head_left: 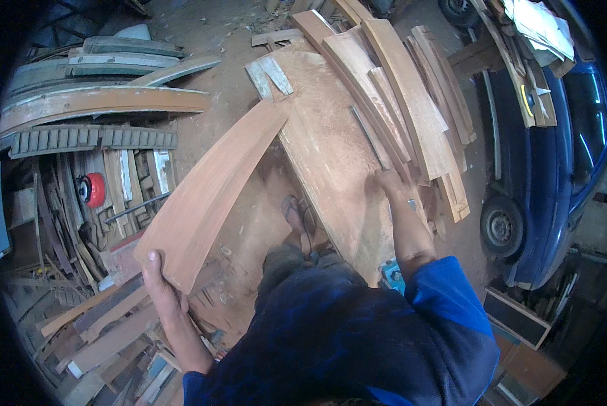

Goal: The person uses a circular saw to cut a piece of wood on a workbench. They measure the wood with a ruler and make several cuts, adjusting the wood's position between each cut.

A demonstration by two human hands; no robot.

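Note:
A long, wide reddish-brown wooden board [215, 183] slants from my left side toward the far left corner of the workbench top [323, 183]. My left hand [165, 287] grips the board's near end, thumb on top and fingers underneath. The board's far end lies beside two pale, whitish wood pieces [269, 76]. Over the right part of the dusty bench, my right hand [384, 181] is closed at the near end of a thin, dark, straight bar [369, 135]. Its fingers are partly hidden. Close to my right elbow sits a teal power tool [392, 276].
Long planks [411, 101] are piled along the bench's right side. Stacked timber [107, 101] and offcuts [121, 325] fill the left, with a red round object [92, 190] among them. A blue car [540, 176] stands at the right. My foot [292, 211] is beside the bench.

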